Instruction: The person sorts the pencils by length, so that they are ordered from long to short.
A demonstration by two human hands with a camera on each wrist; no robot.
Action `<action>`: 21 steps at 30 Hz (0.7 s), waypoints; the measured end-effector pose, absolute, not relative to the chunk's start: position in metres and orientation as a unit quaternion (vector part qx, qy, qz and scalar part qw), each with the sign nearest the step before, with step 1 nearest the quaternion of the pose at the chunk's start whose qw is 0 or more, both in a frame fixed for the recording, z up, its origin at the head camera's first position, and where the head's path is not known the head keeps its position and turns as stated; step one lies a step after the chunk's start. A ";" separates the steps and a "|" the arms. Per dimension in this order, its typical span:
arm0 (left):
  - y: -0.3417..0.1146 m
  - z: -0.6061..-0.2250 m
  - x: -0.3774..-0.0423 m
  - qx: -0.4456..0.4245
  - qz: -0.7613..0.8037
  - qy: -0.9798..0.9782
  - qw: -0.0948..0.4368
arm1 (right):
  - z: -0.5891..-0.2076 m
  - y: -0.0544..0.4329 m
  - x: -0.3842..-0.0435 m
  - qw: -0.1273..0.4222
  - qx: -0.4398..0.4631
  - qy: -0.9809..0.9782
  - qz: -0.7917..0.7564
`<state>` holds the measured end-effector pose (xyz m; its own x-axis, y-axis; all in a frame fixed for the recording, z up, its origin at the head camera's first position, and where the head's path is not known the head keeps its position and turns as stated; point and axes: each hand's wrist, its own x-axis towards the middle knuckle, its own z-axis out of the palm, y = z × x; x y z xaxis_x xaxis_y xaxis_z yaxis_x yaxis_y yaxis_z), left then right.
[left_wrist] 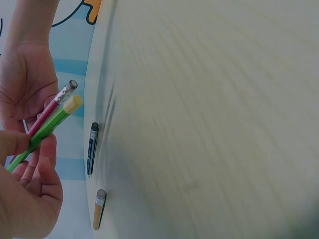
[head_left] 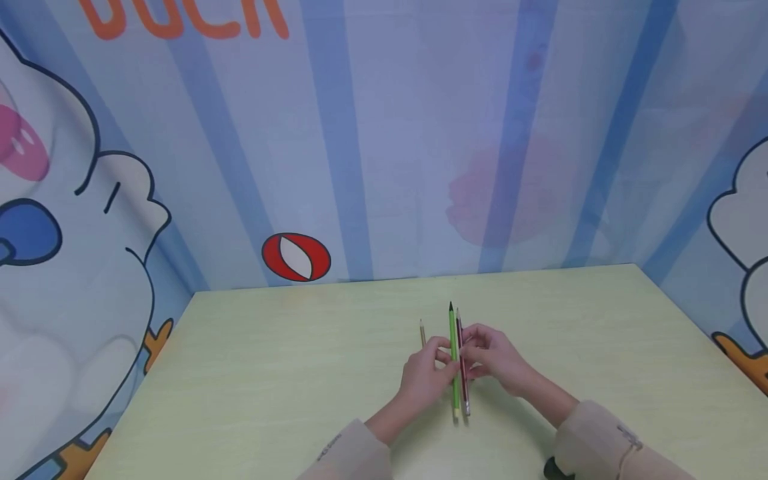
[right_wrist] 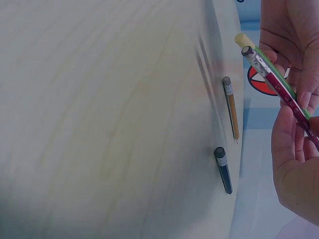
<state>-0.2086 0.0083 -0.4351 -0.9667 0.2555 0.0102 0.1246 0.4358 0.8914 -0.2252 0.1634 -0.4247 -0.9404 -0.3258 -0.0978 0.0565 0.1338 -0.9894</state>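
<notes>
Above the table, two pencils are held side by side, points away from me. My left hand (head_left: 425,379) pinches a green pencil (head_left: 454,363) with a pale yellow end. Close along its right side, my right hand (head_left: 497,357) pinches a dark red pencil (head_left: 463,370); its metal band and eraser show clearly in the right wrist view. A yellowish-brown pencil (right_wrist: 232,112) lies on the table beyond the hands, and only its tip part shows past my left hand in the head view. Near it lies a black pencil (right_wrist: 224,170), hidden in the head view.
The pale wooden table (head_left: 270,373) ends at its back edge against a blue striped backdrop (head_left: 408,147) with cartoon figures and a red and white ball picture (head_left: 276,257). A dark object (head_left: 557,469) shows below my right sleeve.
</notes>
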 end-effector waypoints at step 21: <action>-0.015 -0.437 -0.205 0.096 0.514 0.850 0.065 | -0.425 0.150 -0.219 0.169 -0.101 0.730 -0.654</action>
<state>-0.2051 -0.0149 -0.4370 -0.9734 0.2289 -0.0117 0.0960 0.4533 0.8862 -0.2190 0.1503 -0.4250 -0.9224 -0.3685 -0.1157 0.0745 0.1241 -0.9895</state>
